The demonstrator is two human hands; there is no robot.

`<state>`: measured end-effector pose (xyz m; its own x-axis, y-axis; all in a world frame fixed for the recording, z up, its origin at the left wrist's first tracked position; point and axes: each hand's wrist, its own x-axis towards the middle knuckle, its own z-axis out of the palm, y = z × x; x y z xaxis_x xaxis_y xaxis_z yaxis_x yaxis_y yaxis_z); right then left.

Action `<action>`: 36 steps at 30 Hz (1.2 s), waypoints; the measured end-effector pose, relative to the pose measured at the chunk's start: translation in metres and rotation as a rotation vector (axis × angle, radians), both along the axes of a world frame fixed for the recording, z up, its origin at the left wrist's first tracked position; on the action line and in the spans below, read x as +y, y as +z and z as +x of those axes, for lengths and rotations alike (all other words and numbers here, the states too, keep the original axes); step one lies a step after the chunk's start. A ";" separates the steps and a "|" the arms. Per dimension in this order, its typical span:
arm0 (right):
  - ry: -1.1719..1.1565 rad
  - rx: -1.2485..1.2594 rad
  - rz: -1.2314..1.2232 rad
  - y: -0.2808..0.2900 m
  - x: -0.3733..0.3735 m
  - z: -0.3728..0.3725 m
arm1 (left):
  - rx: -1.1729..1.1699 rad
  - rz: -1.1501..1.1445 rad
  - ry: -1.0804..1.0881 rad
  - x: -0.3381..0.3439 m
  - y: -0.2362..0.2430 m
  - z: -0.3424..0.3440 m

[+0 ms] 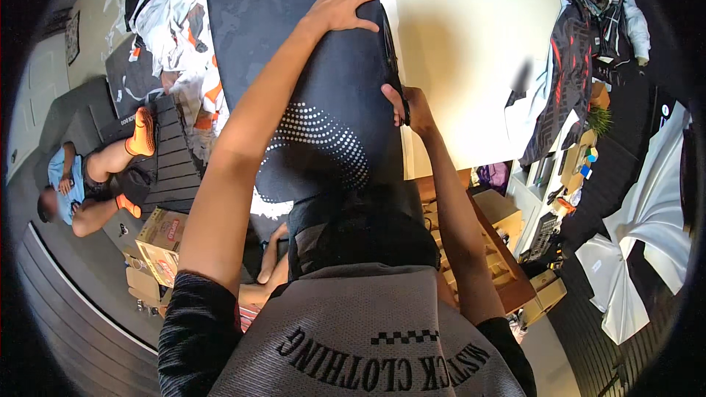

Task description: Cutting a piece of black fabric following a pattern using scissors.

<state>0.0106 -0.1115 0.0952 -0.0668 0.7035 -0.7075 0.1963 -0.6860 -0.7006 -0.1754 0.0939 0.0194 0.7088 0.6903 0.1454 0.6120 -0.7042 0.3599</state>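
Observation:
A dark navy fabric piece [246,37] with white dotted curves lies beside and partly over a cream sheet [471,37]. My left hand [346,4] rests on the dark fabric near its upper right corner, palm down with fingers spread. At the fabric’s right edge, my right hand [413,106] is closed around black scissors [391,66], their blades pointing away from me along that edge; the blade tips are hard to make out.
White and orange fabric scraps [169,11] lie left, folded clothes [559,81] right. A seated person [66,184] with orange socks is at left, near cardboard boxes [158,242]. Someone’s bare legs [268,265] show below the work surface. A wooden shelf unit [493,265] stands lower right.

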 end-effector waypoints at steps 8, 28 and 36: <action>-0.011 -0.016 0.030 0.001 0.005 -0.004 | -0.028 0.013 -0.010 0.003 -0.001 -0.004; -0.059 -0.047 -0.001 -0.012 0.002 -0.005 | -0.035 0.008 -0.033 0.004 -0.001 -0.004; -0.028 -0.082 0.041 -0.010 0.002 -0.003 | -0.034 0.012 -0.031 0.004 -0.003 -0.005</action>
